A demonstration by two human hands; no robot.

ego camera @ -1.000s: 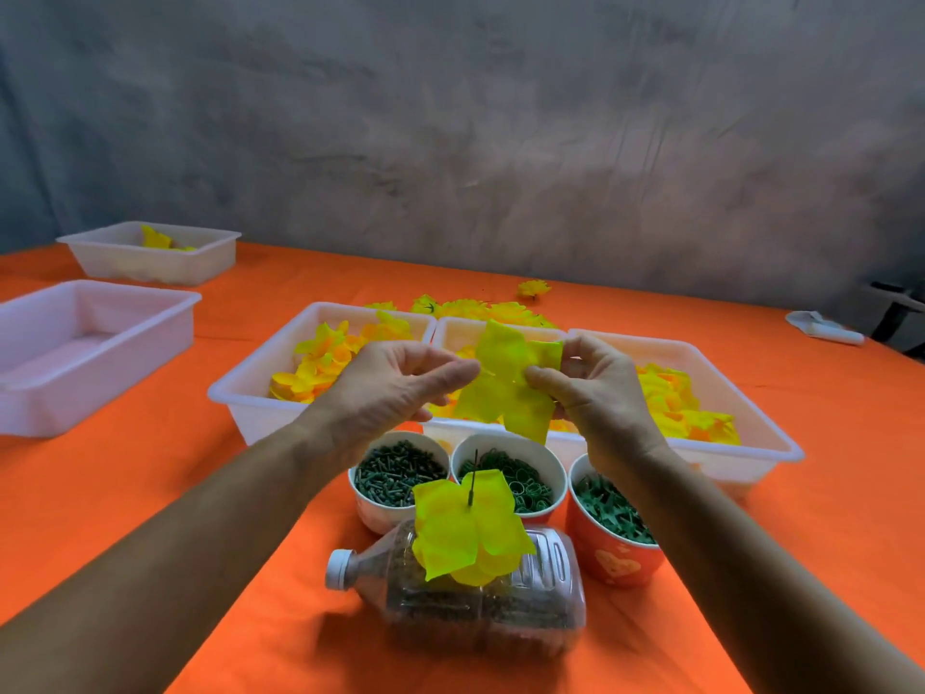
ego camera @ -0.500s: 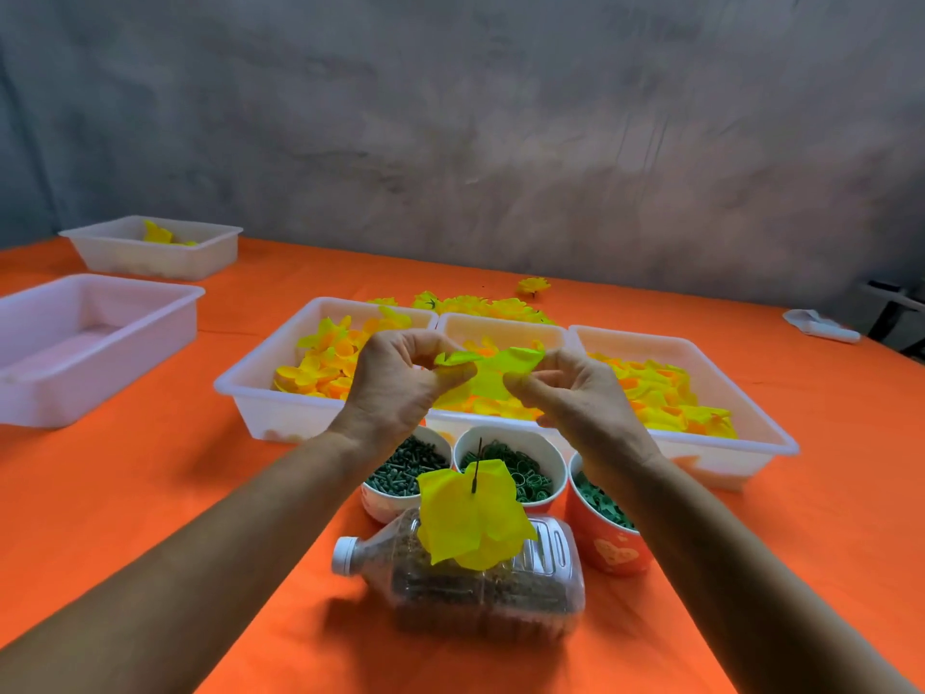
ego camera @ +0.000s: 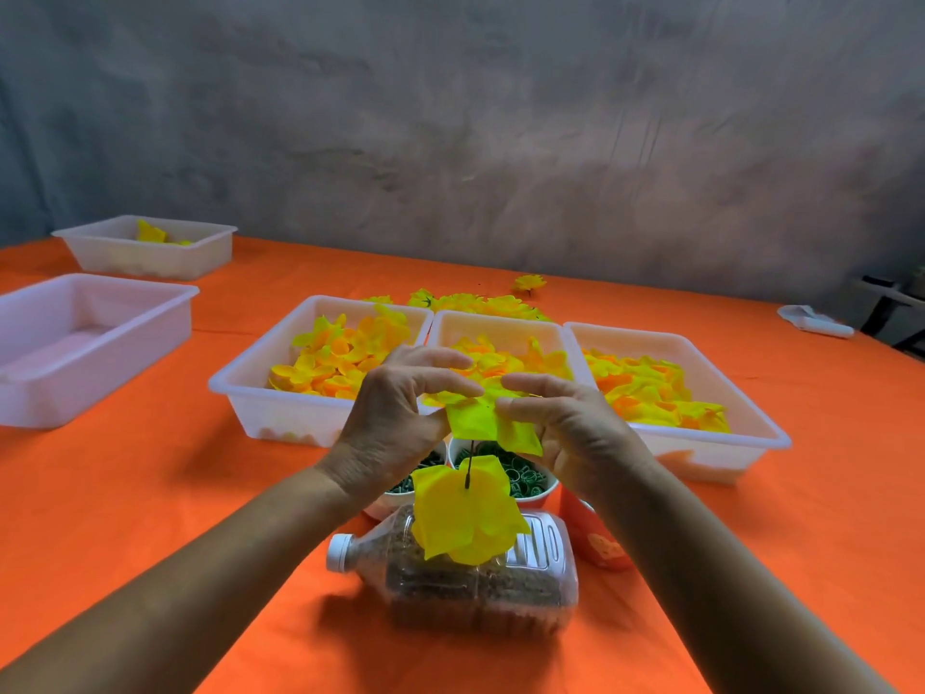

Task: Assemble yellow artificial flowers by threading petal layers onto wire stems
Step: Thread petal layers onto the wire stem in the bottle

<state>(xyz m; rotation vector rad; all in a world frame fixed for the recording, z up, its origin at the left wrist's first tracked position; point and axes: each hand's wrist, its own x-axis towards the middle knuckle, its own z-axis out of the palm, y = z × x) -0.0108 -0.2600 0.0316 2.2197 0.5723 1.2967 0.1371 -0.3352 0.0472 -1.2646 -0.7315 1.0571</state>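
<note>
Both the left hand (ego camera: 390,423) and the right hand (ego camera: 565,428) pinched one yellow petal layer (ego camera: 483,423) in their fingers, just above the wire stem (ego camera: 469,465) standing over the bottle (ego camera: 480,583).

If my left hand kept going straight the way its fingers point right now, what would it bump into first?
Most likely the right hand. The left hand points its fingers rightward across the yellow petal layer that both hands pinch, and the fingertips nearly face the right hand's. Depth is uncertain from this one view.
</note>
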